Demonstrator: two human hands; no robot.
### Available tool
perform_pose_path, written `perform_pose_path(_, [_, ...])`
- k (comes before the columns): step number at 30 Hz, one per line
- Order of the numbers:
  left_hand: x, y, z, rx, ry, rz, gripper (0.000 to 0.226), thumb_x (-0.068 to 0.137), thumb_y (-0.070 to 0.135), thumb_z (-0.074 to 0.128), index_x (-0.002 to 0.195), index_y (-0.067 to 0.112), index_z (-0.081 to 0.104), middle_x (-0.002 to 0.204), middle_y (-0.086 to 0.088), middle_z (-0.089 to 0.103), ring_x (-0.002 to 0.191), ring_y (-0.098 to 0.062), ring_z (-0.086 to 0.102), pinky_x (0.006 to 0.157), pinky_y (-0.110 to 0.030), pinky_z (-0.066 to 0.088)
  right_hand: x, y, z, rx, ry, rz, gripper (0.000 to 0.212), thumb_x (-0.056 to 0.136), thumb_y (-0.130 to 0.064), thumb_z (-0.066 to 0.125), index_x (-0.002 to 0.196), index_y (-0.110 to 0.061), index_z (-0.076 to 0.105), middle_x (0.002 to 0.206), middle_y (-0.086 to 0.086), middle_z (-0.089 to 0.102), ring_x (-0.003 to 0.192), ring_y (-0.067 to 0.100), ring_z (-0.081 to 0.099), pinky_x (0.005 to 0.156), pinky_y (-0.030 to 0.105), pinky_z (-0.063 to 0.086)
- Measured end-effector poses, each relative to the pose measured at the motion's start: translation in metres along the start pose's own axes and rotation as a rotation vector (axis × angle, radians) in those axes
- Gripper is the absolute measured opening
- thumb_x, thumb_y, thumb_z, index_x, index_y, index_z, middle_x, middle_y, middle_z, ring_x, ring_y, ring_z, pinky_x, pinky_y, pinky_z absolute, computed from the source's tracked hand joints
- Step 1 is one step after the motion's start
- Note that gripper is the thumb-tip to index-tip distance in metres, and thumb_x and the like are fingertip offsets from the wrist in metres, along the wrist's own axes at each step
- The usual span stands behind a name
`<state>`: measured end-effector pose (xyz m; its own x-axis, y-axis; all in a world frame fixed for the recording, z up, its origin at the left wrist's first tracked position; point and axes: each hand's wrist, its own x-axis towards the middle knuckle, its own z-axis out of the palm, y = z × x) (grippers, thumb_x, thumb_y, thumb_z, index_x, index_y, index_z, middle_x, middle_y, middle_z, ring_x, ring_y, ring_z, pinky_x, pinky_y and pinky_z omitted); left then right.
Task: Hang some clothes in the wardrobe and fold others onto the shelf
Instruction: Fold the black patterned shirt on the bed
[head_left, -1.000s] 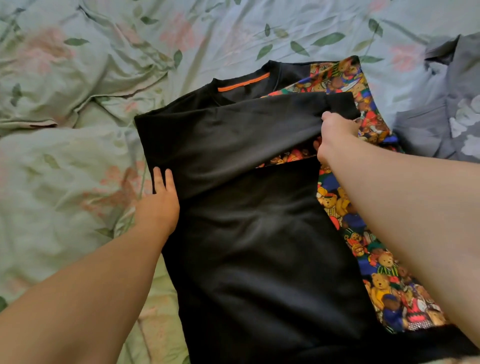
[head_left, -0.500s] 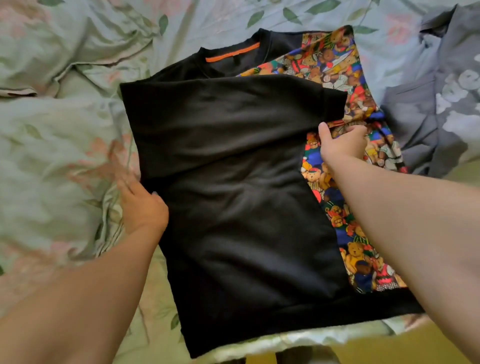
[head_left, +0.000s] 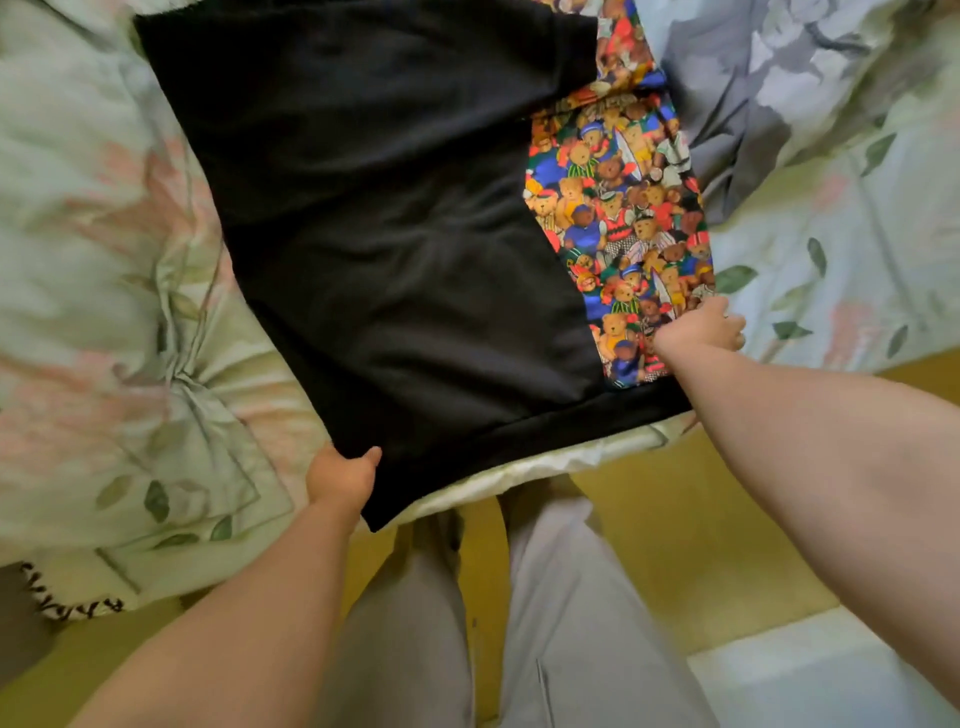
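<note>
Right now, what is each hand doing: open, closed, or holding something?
Left hand: closed, gripping the lower corner of the black shirt.
Right hand: closed, gripping the same shirt at the edge of its teddy-bear print panel.

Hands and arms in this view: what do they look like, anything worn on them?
The left arm and right arm are bare as far as the frame shows, no sleeves. The left hand and right hand wear no gloves, rings or watch that I can see.
</note>
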<state>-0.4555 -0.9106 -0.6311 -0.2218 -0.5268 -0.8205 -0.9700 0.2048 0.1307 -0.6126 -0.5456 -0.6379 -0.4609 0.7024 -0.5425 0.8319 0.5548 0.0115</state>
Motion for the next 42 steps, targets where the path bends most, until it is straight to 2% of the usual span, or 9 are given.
perform_pose_path(12, [0.006,-0.040,-0.019,0.011,-0.128,-0.004,0.047,0.089,0.007,0.072,0.133,0.005,0.055,0.126,-0.014,0.062,0.115,-0.038,0.060,0.101,-0.052,0.049,0.024,0.073,-0.013,-0.152,-0.150,-0.092,0.045,0.101,-0.020,0.050,0.138,0.004,0.040,0.141,0.028,0.048,0.132,0.043,0.045,0.103,0.041,0.040])
perform_pose_path(17, [0.002,-0.034,-0.009,0.307,-0.037,0.076,0.041,0.092,0.015,0.069,0.130,0.005,0.058,0.124,-0.018,0.065,0.114,-0.040,0.060,0.097,-0.046,0.050,0.018,0.071,-0.009,-0.225,-0.123,-0.091,0.046,0.092,-0.005,0.052,0.137,-0.003,0.041,0.138,0.024,0.049,0.127,0.042,0.049,0.101,0.045,0.043])
perform_pose_path(22, [0.001,-0.014,-0.007,0.658,-0.073,0.059,0.037,0.094,0.032,0.065,0.122,0.009,0.061,0.103,-0.011,0.066,0.099,-0.033,0.064,0.084,-0.038,0.054,0.013,0.056,0.002,-0.243,-0.028,0.014,0.061,0.088,-0.018,0.064,0.141,-0.010,0.034,0.142,0.022,0.041,0.130,0.040,0.042,0.107,0.046,0.033])
perform_pose_path(26, [-0.009,0.044,-0.028,0.946,-0.305,-0.100,0.059,0.099,0.038,0.057,0.145,0.005,0.039,0.139,-0.014,0.052,0.121,-0.028,0.059,0.101,-0.035,0.050,0.008,0.011,-0.001,-0.280,0.188,-0.160,0.074,0.077,-0.024,0.073,0.137,-0.014,0.032,0.138,0.018,0.035,0.125,0.035,0.037,0.100,0.043,0.032])
perform_pose_path(28, [-0.008,0.088,-0.044,0.948,-0.344,-0.150,0.054,0.101,0.026,0.057,0.144,0.000,0.039,0.137,-0.017,0.055,0.115,-0.026,0.064,0.100,-0.035,0.051,0.011,-0.024,-0.005,-0.264,0.208,-0.323,0.069,0.079,-0.026,0.072,0.134,-0.015,0.032,0.138,0.017,0.034,0.124,0.036,0.037,0.099,0.044,0.031])
perform_pose_path(31, [0.019,0.154,-0.062,0.907,-0.205,-0.058,0.033,0.100,0.009,0.052,0.129,-0.006,0.054,0.119,-0.021,0.066,0.106,-0.029,0.069,0.095,-0.036,0.054,0.019,-0.088,-0.017,-0.208,0.207,-0.496,0.061,0.086,-0.023,0.062,0.139,-0.015,0.033,0.142,0.017,0.033,0.129,0.037,0.035,0.104,0.046,0.030])
perform_pose_path(35, [0.044,0.228,-0.086,0.731,0.231,0.228,0.019,0.086,0.009,0.050,0.088,-0.004,0.063,0.087,-0.021,0.068,0.069,-0.035,0.069,0.060,-0.036,0.056,0.033,-0.170,-0.038,-0.160,0.189,-0.635,0.053,0.093,-0.026,0.056,0.139,-0.011,0.035,0.144,0.018,0.033,0.135,0.037,0.032,0.111,0.048,0.029])
perform_pose_path(39, [0.053,0.275,-0.098,0.690,0.468,0.427,0.030,0.087,0.011,0.051,0.116,0.004,0.053,0.116,-0.019,0.057,0.106,-0.041,0.059,0.083,-0.044,0.050,0.049,-0.231,-0.055,-0.170,0.177,-0.710,0.055,0.092,-0.019,0.054,0.142,-0.009,0.034,0.145,0.018,0.033,0.136,0.038,0.032,0.110,0.049,0.032])
perform_pose_path(42, [0.068,0.294,-0.103,0.667,0.538,0.561,0.039,0.092,0.008,0.047,0.131,0.011,0.042,0.137,-0.014,0.040,0.116,-0.042,0.050,0.081,-0.046,0.041,0.061,-0.268,-0.058,-0.171,0.171,-0.768,0.055,0.094,-0.025,0.052,0.144,-0.010,0.033,0.145,0.018,0.034,0.135,0.037,0.032,0.108,0.050,0.034])
